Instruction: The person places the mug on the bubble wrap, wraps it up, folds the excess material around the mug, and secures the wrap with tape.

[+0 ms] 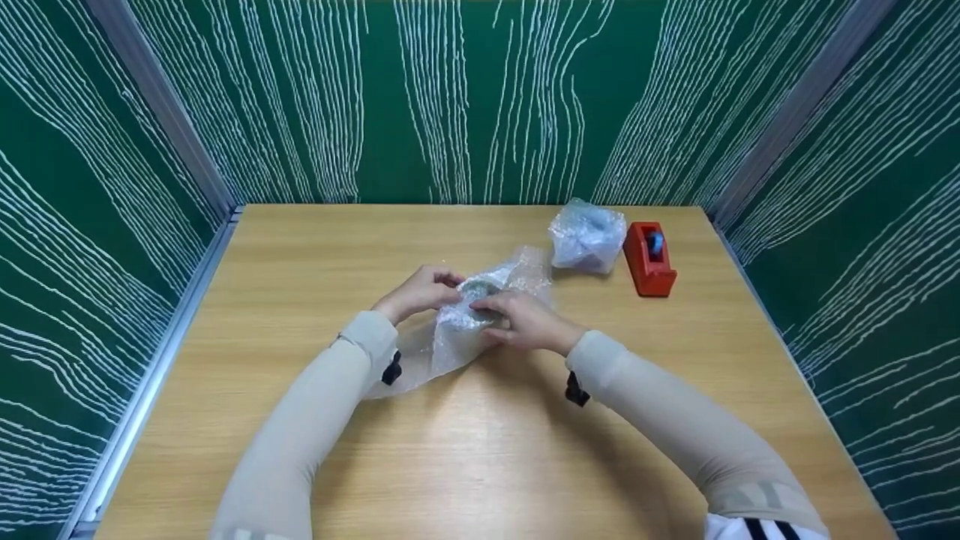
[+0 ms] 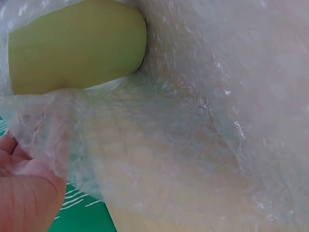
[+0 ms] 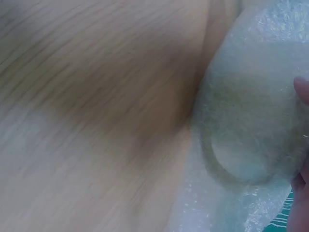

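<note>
A pale green cup (image 2: 77, 48) lies on its side in a sheet of bubble wrap (image 1: 424, 356), which partly covers it. My left hand (image 1: 421, 291) holds the wrap at the cup's left side; in the left wrist view its thumb and fingers pinch an edge of the sheet. From the right, my right hand (image 1: 531, 322) grips the wrapped cup, fingers on top and thumb lower down. Through the wrap in the right wrist view, the cup's round end shows as a blurred ring (image 3: 217, 166). Loose wrap trails toward the front left and the back right.
At the back right stands a bundle in bubble wrap (image 1: 587, 236). Beside it is a red tape dispenser (image 1: 649, 262) with a blue roll. The wooden table (image 1: 480, 465) is bounded by green panels with white lines (image 1: 517, 97) at the back and sides.
</note>
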`<control>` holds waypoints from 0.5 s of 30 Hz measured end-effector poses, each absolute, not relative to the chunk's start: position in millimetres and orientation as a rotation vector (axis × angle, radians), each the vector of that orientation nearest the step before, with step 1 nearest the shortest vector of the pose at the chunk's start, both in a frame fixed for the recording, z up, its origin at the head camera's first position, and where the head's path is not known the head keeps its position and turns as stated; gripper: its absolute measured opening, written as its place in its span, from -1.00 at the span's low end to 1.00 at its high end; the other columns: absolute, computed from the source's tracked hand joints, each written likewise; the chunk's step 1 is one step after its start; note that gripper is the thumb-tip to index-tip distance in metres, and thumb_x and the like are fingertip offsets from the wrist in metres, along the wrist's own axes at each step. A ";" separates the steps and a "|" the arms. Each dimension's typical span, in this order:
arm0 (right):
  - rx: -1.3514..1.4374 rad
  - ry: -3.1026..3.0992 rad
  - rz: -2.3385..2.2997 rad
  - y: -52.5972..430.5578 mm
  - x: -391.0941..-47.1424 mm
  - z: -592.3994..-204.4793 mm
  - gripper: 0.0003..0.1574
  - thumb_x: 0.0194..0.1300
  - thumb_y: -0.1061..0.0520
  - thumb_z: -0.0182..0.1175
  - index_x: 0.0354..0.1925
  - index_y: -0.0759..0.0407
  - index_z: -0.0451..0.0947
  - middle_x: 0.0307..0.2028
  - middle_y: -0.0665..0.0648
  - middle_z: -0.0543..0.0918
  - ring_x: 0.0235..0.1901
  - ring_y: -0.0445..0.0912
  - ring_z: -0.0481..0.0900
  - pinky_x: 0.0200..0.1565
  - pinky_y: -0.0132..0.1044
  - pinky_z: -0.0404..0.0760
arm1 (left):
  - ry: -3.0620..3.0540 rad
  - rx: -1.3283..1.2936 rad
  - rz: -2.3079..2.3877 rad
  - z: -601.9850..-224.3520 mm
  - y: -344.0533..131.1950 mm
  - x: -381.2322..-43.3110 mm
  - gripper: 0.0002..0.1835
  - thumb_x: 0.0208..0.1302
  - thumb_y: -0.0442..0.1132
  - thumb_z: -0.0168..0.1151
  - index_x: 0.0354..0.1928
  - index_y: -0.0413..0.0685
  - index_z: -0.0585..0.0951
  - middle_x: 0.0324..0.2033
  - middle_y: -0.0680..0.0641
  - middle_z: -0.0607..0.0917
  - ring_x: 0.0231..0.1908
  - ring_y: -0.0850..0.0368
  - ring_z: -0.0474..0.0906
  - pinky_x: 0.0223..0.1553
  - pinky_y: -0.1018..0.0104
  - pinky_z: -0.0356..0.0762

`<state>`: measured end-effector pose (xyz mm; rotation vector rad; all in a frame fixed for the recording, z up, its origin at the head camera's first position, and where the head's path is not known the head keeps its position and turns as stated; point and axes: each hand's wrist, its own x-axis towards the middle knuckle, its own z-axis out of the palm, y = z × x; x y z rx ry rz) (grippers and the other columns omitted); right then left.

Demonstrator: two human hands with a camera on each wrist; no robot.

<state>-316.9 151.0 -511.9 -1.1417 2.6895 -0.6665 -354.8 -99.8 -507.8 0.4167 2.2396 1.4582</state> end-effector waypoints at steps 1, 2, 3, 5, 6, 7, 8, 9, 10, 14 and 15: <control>-1.144 2.677 -0.663 150.8 -317.6 -511.0 -0.36 0.46 0.09 0.42 0.40 0.28 0.58 0.31 0.30 0.71 0.32 0.22 0.66 0.45 0.15 0.58 | 2.239 0.422 1.461 -508.0 -99.6 -355.1 -0.58 0.42 -0.21 0.32 0.28 -0.14 0.69 0.14 -0.16 0.72 0.16 -0.06 0.62 0.23 0.03 0.70; -1.146 2.666 -0.656 150.6 -318.1 -510.0 -0.38 0.47 0.10 0.41 0.40 0.27 0.58 0.29 0.30 0.72 0.30 0.22 0.67 0.44 0.15 0.59 | 2.241 0.430 1.465 -508.0 -99.1 -355.0 -0.58 0.40 -0.23 0.32 0.26 -0.15 0.70 0.13 -0.16 0.72 0.14 -0.06 0.62 0.19 0.06 0.70; -1.151 2.656 -0.650 150.2 -318.4 -509.0 -0.39 0.47 0.12 0.41 0.39 0.27 0.59 0.28 0.30 0.73 0.29 0.21 0.68 0.43 0.15 0.60 | 2.243 0.435 1.468 -508.2 -98.7 -355.0 -0.58 0.38 -0.24 0.33 0.25 -0.16 0.70 0.11 -0.16 0.72 0.12 -0.04 0.61 0.15 0.10 0.70; -1.185 2.638 -0.631 149.3 -319.3 -507.7 -0.43 0.47 0.16 0.39 0.37 0.28 0.61 0.25 0.29 0.75 0.25 0.21 0.71 0.39 0.14 0.63 | 2.251 0.441 1.473 -508.7 -97.6 -355.0 -0.58 0.34 -0.26 0.35 0.22 -0.18 0.70 0.08 -0.15 0.71 0.09 -0.02 0.60 0.07 0.17 0.69; -1.214 2.634 -0.621 149.0 -319.8 -507.3 -0.46 0.47 0.18 0.38 0.35 0.28 0.63 0.22 0.29 0.77 0.22 0.21 0.73 0.36 0.13 0.66 | 2.258 0.444 1.474 -508.7 -96.9 -355.2 -0.58 0.32 -0.27 0.36 0.21 -0.19 0.70 0.06 -0.15 0.70 0.08 -0.01 0.59 0.04 0.20 0.68; -1.237 2.627 -0.613 148.6 -320.4 -507.3 -0.48 0.46 0.20 0.38 0.33 0.29 0.65 0.20 0.29 0.78 0.20 0.20 0.74 0.35 0.13 0.66 | 2.265 0.445 1.472 -508.7 -96.1 -355.2 -0.58 0.29 -0.27 0.37 0.19 -0.20 0.70 0.05 -0.14 0.69 0.08 0.00 0.58 0.01 0.23 0.67; -1.265 2.623 -0.606 148.4 -320.8 -507.5 -0.50 0.45 0.22 0.37 0.30 0.30 0.66 0.18 0.29 0.79 0.18 0.20 0.76 0.34 0.12 0.68 | 2.271 0.447 1.468 -508.7 -95.2 -355.3 -0.58 0.28 -0.28 0.38 0.17 -0.20 0.70 0.05 -0.14 0.69 0.07 0.01 0.57 -0.01 0.25 0.66; -1.291 2.617 -0.599 148.2 -321.1 -507.7 -0.52 0.44 0.24 0.37 0.28 0.31 0.67 0.15 0.29 0.81 0.16 0.20 0.77 0.32 0.11 0.69 | 2.276 0.446 1.462 -508.9 -94.6 -355.5 -0.59 0.26 -0.28 0.39 0.16 -0.20 0.69 0.05 -0.13 0.68 0.07 0.01 0.56 -0.02 0.27 0.64; -1.313 2.611 -0.590 148.1 -321.3 -507.9 -0.55 0.43 0.25 0.36 0.25 0.32 0.69 0.12 0.30 0.82 0.13 0.20 0.78 0.30 0.11 0.70 | 2.280 0.447 1.456 -509.0 -93.9 -355.7 -0.60 0.26 -0.28 0.40 0.14 -0.20 0.68 0.05 -0.14 0.67 0.07 0.01 0.56 -0.02 0.28 0.64; -1.371 2.585 -0.568 147.6 -321.4 -508.2 -0.67 0.41 0.29 0.33 0.11 0.33 0.72 0.01 0.30 0.84 0.03 0.19 0.80 0.21 0.09 0.74 | 2.275 0.445 1.423 -507.6 -92.5 -355.5 -0.65 0.27 -0.28 0.40 0.08 -0.16 0.64 0.10 -0.16 0.63 0.10 -0.04 0.55 0.01 0.25 0.63; -1.380 2.582 -0.565 147.4 -321.4 -507.8 -0.70 0.40 0.31 0.33 0.07 0.33 0.72 -0.02 0.29 0.85 -0.01 0.19 0.80 0.18 0.09 0.75 | 2.274 0.449 1.411 -506.9 -92.4 -355.6 -0.64 0.28 -0.28 0.40 0.09 -0.16 0.62 0.14 -0.17 0.62 0.13 -0.07 0.55 0.03 0.22 0.63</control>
